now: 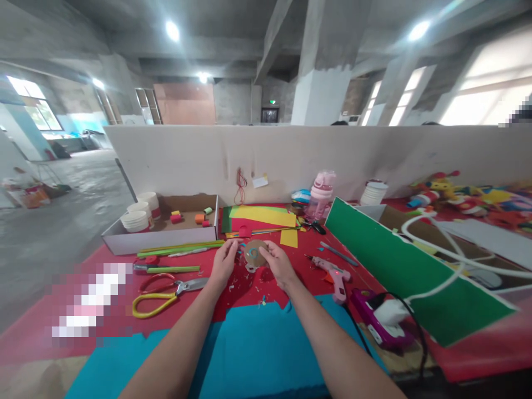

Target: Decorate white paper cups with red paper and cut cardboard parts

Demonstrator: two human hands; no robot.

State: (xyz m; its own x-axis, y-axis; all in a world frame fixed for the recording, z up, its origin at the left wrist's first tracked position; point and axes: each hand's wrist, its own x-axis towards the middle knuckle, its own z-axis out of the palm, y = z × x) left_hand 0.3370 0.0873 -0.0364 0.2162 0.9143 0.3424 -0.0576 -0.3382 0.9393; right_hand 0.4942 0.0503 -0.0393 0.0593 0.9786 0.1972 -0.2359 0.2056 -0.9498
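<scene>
My right hand (277, 264) pinches the right edge of a round brown cardboard disc (251, 256), which has a small blue curl on its face. To the disc's left is my left hand (225, 262), its thumb and fingers pressed together. Small blue bits show near those fingertips, but what they hold, if anything, is too small to make out. Tiny paper scraps (261, 287) lie on the red cloth (245, 296) below the hands. Left of my left hand rest large scissors (177, 287) with red and yellow handles. A pink glue gun (334, 274) lies to the right.
At left, a box (152, 241) holds white cups (136, 219) and coloured paper rolls. Coloured sheets (260, 215) and a pink bottle (321, 194) stand behind. A purple power strip (384, 327) and green board (399, 266) flank the right. Blue cloth (257, 349) covers the front.
</scene>
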